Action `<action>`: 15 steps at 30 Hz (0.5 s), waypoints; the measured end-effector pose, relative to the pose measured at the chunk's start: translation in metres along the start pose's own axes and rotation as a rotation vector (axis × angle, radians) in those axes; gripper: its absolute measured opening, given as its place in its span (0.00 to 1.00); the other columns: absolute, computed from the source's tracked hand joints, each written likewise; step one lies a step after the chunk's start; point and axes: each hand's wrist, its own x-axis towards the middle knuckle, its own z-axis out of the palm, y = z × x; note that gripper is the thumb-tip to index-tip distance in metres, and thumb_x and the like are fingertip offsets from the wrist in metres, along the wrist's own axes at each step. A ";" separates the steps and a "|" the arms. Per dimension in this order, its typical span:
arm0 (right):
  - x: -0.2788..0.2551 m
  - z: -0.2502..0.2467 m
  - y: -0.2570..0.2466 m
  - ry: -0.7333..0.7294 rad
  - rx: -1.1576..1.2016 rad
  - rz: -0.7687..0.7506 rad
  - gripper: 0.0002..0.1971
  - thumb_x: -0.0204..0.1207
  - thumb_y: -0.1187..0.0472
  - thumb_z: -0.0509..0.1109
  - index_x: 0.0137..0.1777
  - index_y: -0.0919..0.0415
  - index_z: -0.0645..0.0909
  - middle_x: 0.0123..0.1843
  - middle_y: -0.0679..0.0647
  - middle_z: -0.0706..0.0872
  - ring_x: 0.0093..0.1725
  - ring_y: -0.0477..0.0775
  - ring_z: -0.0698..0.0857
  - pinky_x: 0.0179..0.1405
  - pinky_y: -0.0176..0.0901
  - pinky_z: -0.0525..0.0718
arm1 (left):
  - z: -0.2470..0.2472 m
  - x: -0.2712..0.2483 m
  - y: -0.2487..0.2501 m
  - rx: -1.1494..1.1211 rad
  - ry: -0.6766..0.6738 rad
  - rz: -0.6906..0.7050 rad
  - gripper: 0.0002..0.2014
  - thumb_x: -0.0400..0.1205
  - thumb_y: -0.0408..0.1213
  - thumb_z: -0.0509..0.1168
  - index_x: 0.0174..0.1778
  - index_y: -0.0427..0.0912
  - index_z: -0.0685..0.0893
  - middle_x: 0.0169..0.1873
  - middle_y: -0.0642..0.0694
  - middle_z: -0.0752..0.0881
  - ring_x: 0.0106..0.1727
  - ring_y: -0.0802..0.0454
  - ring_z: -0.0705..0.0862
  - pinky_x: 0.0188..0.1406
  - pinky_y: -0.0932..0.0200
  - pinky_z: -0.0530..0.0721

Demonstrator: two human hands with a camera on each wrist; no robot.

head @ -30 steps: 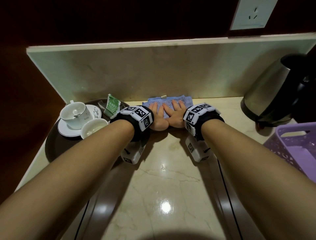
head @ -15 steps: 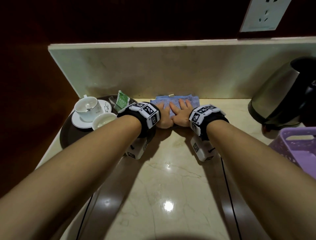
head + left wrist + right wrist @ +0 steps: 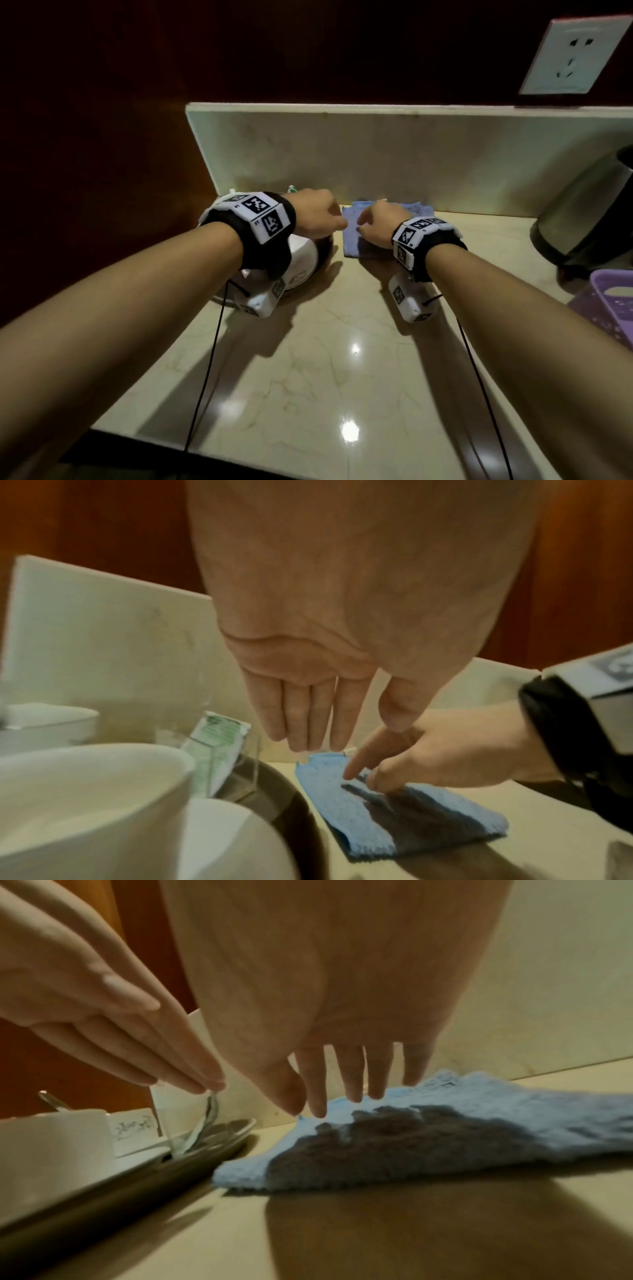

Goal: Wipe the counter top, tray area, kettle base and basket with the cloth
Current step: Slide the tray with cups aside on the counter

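The blue cloth (image 3: 383, 226) is being touched on the bench (image 3: 325, 359) by the right hand's (image 3: 380, 224) straight, loosely spread fingers (image 3: 349, 1074), while the left hand's (image 3: 317, 214) fingers (image 3: 301, 718), straight and holding nothing, are being hung just beside them over the tray (image 3: 274, 791).

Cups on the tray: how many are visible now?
2. The near cup fills the left wrist view's lower left; the second cup is behind it, at the left edge. The left arm covers them in the head view, so more may be hidden.
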 end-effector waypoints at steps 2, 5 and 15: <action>-0.008 -0.005 -0.015 0.025 0.097 0.018 0.13 0.73 0.55 0.67 0.50 0.59 0.89 0.47 0.61 0.91 0.47 0.64 0.88 0.44 0.48 0.85 | -0.006 -0.013 -0.013 -0.177 0.065 -0.003 0.19 0.84 0.52 0.59 0.53 0.43 0.89 0.47 0.45 0.90 0.50 0.44 0.87 0.56 0.47 0.85; -0.014 -0.004 -0.038 0.016 0.204 0.006 0.11 0.73 0.52 0.71 0.47 0.58 0.90 0.44 0.57 0.92 0.45 0.60 0.88 0.46 0.47 0.87 | -0.011 -0.037 -0.032 -0.340 0.189 0.005 0.16 0.84 0.51 0.62 0.57 0.47 0.90 0.49 0.49 0.91 0.53 0.50 0.88 0.61 0.46 0.84; 0.011 0.034 -0.061 -0.027 -0.050 0.027 0.19 0.58 0.48 0.65 0.45 0.60 0.80 0.43 0.60 0.87 0.41 0.64 0.87 0.45 0.55 0.89 | -0.008 -0.100 -0.070 -0.522 0.370 -0.035 0.14 0.84 0.41 0.64 0.41 0.38 0.90 0.36 0.48 0.93 0.38 0.53 0.92 0.44 0.52 0.92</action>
